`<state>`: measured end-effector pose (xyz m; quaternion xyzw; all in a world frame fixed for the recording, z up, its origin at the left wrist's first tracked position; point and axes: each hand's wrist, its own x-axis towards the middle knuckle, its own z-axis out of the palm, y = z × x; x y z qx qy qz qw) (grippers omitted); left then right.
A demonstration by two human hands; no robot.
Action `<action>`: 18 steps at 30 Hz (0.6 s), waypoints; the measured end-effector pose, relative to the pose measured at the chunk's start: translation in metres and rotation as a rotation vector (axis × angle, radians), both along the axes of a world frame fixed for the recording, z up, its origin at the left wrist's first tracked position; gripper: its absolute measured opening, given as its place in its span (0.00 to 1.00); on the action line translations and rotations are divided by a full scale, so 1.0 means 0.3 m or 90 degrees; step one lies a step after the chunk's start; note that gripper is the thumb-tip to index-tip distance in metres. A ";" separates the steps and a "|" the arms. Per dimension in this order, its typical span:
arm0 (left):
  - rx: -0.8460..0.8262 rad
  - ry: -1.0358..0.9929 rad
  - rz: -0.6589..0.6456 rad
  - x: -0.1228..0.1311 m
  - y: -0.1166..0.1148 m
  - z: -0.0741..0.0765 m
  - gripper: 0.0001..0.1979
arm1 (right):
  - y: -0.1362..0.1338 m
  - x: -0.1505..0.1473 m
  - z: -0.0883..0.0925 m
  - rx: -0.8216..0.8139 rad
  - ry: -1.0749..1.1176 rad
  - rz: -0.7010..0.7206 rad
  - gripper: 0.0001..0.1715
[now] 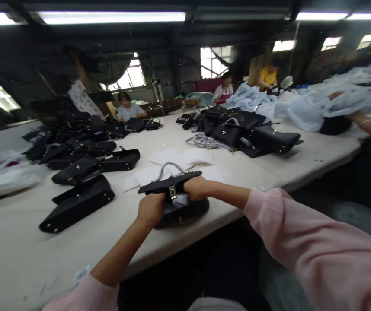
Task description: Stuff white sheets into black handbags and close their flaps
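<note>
A black handbag [185, 214] stands on the table near its front edge, facing me. Its flap is lifted, with a gold clasp [173, 192] at the middle and a wrapped grey handle [169, 165] arching behind. Pale stuffing [181, 200] shows in the mouth of the bag. My left hand [152, 209] is closed at the left side of the opening, its fingertips hidden inside. On the other side, my right hand [196, 188] is closed on the bag just under the flap, fingertips likewise out of sight.
White paper sheets [185, 157] lie behind the bag on the pale table [159, 250]. Black handbags are piled left [78, 166] and right [231, 129]. A co-worker's arm [367, 124] reaches in from the right beside white plastic wrapping [308, 114]. Several people work farther back.
</note>
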<state>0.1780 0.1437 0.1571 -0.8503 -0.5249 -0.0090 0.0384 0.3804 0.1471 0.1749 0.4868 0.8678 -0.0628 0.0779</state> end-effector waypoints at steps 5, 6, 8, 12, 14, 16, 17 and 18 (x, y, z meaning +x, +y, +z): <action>0.017 -0.147 0.028 -0.028 -0.013 -0.033 0.07 | -0.002 0.056 0.003 -0.068 0.081 -0.037 0.17; 0.030 -0.182 0.030 -0.032 -0.017 -0.042 0.06 | -0.008 0.046 -0.004 -0.032 0.076 -0.069 0.15; 0.068 -0.224 0.035 -0.037 -0.025 -0.055 0.05 | -0.017 0.014 -0.018 0.038 0.048 -0.115 0.13; 0.047 -0.226 0.032 -0.046 -0.036 -0.040 0.08 | -0.025 -0.040 -0.032 0.085 0.023 -0.106 0.15; -0.037 -0.229 -0.008 -0.044 -0.035 -0.014 0.10 | -0.026 -0.049 -0.040 0.079 0.038 -0.082 0.13; -0.123 -0.240 -0.064 -0.031 -0.025 0.008 0.11 | -0.024 -0.058 -0.056 0.070 0.066 -0.059 0.11; -0.160 -0.247 -0.090 -0.019 -0.017 0.012 0.10 | -0.020 -0.067 -0.068 0.070 0.082 -0.049 0.11; -0.189 -0.252 -0.111 -0.004 -0.007 0.010 0.09 | -0.014 -0.080 -0.080 0.070 0.097 -0.039 0.10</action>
